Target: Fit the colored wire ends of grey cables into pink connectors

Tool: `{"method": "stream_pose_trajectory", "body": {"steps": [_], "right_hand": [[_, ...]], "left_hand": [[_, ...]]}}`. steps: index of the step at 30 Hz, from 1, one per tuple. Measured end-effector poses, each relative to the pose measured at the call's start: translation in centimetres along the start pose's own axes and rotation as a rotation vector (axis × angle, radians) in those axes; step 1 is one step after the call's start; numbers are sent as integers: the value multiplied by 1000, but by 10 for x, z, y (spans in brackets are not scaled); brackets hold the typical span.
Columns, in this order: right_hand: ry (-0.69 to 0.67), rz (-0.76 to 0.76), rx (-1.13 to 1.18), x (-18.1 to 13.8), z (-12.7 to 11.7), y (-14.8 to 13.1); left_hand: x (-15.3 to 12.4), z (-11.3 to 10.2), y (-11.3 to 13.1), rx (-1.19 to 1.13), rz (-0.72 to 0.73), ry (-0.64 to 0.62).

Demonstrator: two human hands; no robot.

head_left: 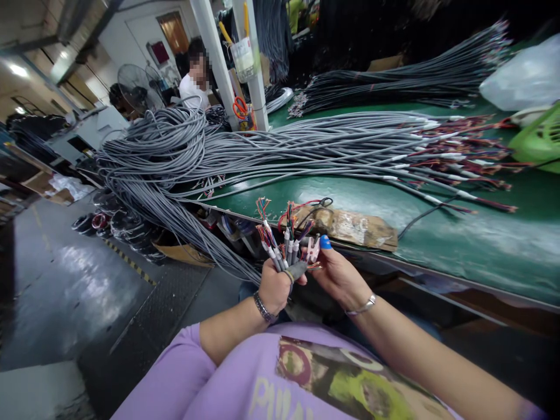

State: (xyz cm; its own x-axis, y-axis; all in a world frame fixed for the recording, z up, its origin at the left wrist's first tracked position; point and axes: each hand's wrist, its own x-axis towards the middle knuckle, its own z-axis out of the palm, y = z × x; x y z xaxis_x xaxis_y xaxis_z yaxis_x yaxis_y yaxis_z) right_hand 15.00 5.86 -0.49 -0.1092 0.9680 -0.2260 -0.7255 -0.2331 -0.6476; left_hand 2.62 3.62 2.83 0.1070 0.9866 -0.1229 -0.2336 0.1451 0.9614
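Observation:
My left hand (273, 287) is closed in a fist round a small bunch of grey cables (280, 245), held upright with their stripped coloured wire ends fanned out on top. My right hand (336, 273) pinches the ends of that bunch on its right side; a blue cap (325, 242) covers one fingertip. Both hands are in front of the near edge of the green table (459, 239), above my lap. Each wrist wears a metal bracelet.
A big spread of long grey cables (262, 149) lies across the table and spills off its left edge toward the floor. A second dark bundle (415, 76) lies farther back. A taped cardboard strip (350, 226), a green basket (540, 140), white posts, a fan and another person are around.

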Motion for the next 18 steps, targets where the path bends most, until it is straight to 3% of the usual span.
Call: {"method": "stream_pose_trajectory", "body": {"steps": [18], "right_hand": [[-111, 124, 42, -11, -13, -1]], "left_hand": [[-11, -11, 0, 25, 10, 8]]}}
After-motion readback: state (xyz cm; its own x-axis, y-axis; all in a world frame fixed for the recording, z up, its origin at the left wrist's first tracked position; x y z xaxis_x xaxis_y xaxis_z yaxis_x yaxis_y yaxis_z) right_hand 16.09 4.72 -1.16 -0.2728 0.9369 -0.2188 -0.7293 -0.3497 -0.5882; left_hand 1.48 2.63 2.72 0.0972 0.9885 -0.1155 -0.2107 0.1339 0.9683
